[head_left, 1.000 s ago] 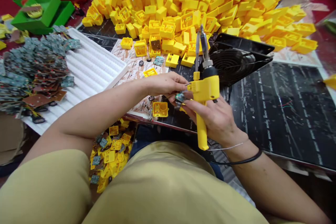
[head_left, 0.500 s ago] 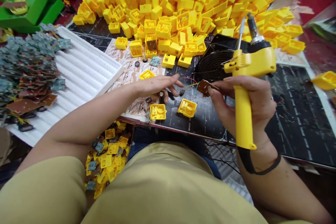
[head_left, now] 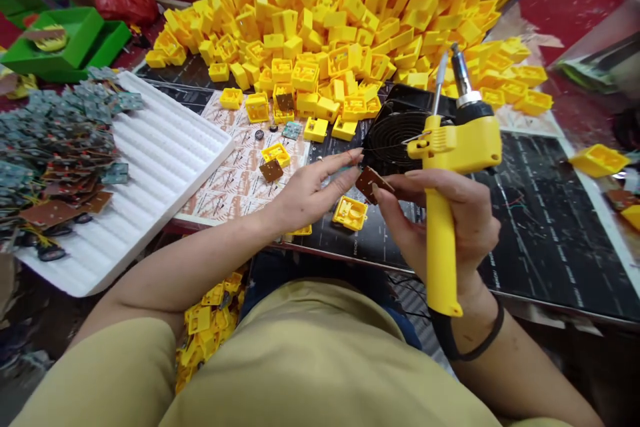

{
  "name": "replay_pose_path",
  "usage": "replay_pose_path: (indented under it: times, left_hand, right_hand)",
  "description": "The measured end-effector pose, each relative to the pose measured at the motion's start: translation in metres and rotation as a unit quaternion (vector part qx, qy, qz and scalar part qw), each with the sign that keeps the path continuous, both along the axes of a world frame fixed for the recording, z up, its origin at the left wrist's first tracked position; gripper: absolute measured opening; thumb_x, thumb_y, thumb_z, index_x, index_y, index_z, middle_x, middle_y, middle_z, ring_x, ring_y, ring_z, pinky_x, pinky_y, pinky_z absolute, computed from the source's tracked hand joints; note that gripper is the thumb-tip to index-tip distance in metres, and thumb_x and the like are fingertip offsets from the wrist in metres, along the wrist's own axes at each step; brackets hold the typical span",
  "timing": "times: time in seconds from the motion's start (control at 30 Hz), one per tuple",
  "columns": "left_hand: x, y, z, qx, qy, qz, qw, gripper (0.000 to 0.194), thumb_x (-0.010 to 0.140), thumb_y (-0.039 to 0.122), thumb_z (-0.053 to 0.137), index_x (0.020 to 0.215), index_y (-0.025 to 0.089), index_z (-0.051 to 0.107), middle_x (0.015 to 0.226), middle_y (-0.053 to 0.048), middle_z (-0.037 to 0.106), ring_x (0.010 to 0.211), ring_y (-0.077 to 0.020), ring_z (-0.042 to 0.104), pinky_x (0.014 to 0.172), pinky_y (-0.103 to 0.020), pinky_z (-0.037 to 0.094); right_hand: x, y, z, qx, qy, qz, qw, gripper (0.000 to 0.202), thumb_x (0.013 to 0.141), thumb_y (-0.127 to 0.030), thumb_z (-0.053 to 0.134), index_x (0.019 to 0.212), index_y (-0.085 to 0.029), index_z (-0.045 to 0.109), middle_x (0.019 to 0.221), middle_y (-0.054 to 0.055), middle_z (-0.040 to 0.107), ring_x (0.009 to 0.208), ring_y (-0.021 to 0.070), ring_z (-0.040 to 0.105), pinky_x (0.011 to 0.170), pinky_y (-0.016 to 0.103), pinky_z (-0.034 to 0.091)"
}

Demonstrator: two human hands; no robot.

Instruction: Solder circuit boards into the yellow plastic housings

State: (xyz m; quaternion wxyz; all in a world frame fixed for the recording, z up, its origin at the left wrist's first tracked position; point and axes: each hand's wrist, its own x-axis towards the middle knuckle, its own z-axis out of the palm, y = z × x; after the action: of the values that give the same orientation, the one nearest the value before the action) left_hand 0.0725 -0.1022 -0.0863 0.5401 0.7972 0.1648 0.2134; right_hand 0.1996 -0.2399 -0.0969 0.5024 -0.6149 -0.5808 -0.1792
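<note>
Nearest, a yellow soldering tool (head_left: 455,147) was gripped in the right hand (head_left: 470,220), with its tip up and far. A small brown board (head_left: 373,185) was pinched by that hand's thumb and finger. The board seemed to be held out for fixing; a soft, steady pinch seemed to be called for, with the tip kept away. An open yellow box (head_left: 350,213) was seen just below it on the tabletop (head_left: 540,233). On the left, the left hand (head_left: 305,193) was held loosely open, fingers stretched close to the board; nothing could be clearly seen in it. Farther off, a black fan (head_left: 395,137) was set before a big yellow pile (head_left: 340,20).
</note>
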Motion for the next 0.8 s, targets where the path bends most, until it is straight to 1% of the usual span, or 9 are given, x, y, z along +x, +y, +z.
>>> replay_pose_path:
  times: [0.1,0.2,0.3,0.4,0.47,0.5,0.57,0.63,0.8]
  left_hand:
    - [0.008,-0.011,0.002,-0.2,-0.092,0.035,0.975,0.027,0.093,0.035,0.058,0.104,0.016,0.074,0.114,-0.007,0.075,0.114,-0.0192,0.067,0.107,-0.033,0.047]
    - [0.012,-0.021,0.004,-0.388,-0.103,0.031,0.915,0.017,0.091,0.026,0.06,0.088,0.018,0.074,0.095,-0.004,0.077,0.096,-0.0149,0.071,0.095,-0.03,0.054]
    - [0.008,-0.023,0.008,-0.436,-0.063,0.048,0.897,0.018,0.092,0.023,0.057,0.085,0.018,0.073,0.093,-0.004,0.076,0.088,-0.0127,0.07,0.085,-0.027,0.056]
    - [-0.009,-0.013,0.017,-0.305,0.008,0.034,0.952,0.023,0.093,0.033,0.055,0.091,0.019,0.074,0.085,-0.003,0.074,0.065,-0.0105,0.064,0.062,-0.024,0.051]
    - [-0.023,-0.003,0.023,-0.133,0.09,-0.03,0.987,0.026,0.091,0.037,0.057,0.095,0.019,0.075,0.074,-0.002,0.071,0.055,-0.01,0.058,0.055,-0.023,0.046]
    - [-0.029,0.001,0.025,-0.036,0.13,-0.057,0.989,0.024,0.089,0.035,0.058,0.097,0.019,0.075,0.071,-0.001,0.07,0.056,-0.0107,0.058,0.057,-0.024,0.045]
    - [-0.035,0.007,0.024,0.144,0.19,-0.067,0.969,0.022,0.087,0.027,0.06,0.101,0.019,0.075,0.074,-0.001,0.072,0.065,-0.0136,0.064,0.066,-0.026,0.047]
    - [-0.034,0.007,0.018,0.259,0.231,-0.041,0.937,0.021,0.086,0.022,0.059,0.1,0.02,0.074,0.083,-0.003,0.076,0.075,-0.0162,0.068,0.072,-0.027,0.048]
    - [-0.02,0.003,-0.005,0.336,0.282,-0.05,0.897,0.019,0.088,0.025,0.058,0.092,0.019,0.076,0.088,-0.006,0.077,0.083,-0.0207,0.07,0.075,-0.03,0.049]
  right_hand:
    - [-0.006,0.0,-0.006,0.049,0.033,0.013,0.998,0.048,0.079,-0.009,0.077,0.119,-0.024,0.055,0.098,0.0,0.068,0.077,0.0157,0.071,0.07,0.023,0.063]
    - [-0.011,0.0,-0.017,0.092,0.054,0.051,0.993,0.055,0.077,-0.006,0.077,0.124,-0.024,0.053,0.099,0.001,0.069,0.083,0.0182,0.072,0.073,0.028,0.065]
    - [-0.012,-0.007,-0.028,0.086,0.035,0.082,0.992,0.059,0.076,-0.005,0.078,0.124,-0.024,0.052,0.1,0.002,0.071,0.086,0.0197,0.072,0.076,0.032,0.065]
    - [-0.002,-0.019,-0.033,0.043,0.027,0.129,0.99,0.063,0.076,-0.005,0.078,0.128,-0.026,0.049,0.111,0.005,0.07,0.089,0.0211,0.072,0.078,0.034,0.064]
    - [0.01,-0.024,-0.035,-0.012,0.023,0.139,0.99,0.064,0.077,-0.009,0.078,0.131,-0.026,0.046,0.124,0.01,0.065,0.095,0.023,0.071,0.083,0.038,0.063]
    - [0.016,-0.025,-0.036,-0.047,0.007,0.133,0.99,0.063,0.079,-0.014,0.079,0.131,-0.025,0.046,0.127,0.011,0.063,0.099,0.0247,0.07,0.087,0.041,0.062]
    - [0.026,-0.022,-0.04,-0.111,-0.05,0.119,0.985,0.057,0.083,-0.026,0.078,0.131,-0.023,0.046,0.121,0.012,0.064,0.105,0.0277,0.068,0.094,0.047,0.058]
    - [0.031,-0.017,-0.046,-0.148,-0.102,0.121,0.976,0.048,0.088,-0.031,0.072,0.129,-0.022,0.048,0.108,0.009,0.066,0.102,0.0263,0.068,0.094,0.046,0.057]
    - [0.025,-0.007,-0.049,-0.149,-0.12,0.138,0.972,0.037,0.093,-0.03,0.066,0.125,-0.021,0.052,0.101,0.006,0.068,0.095,0.0218,0.069,0.092,0.041,0.057]
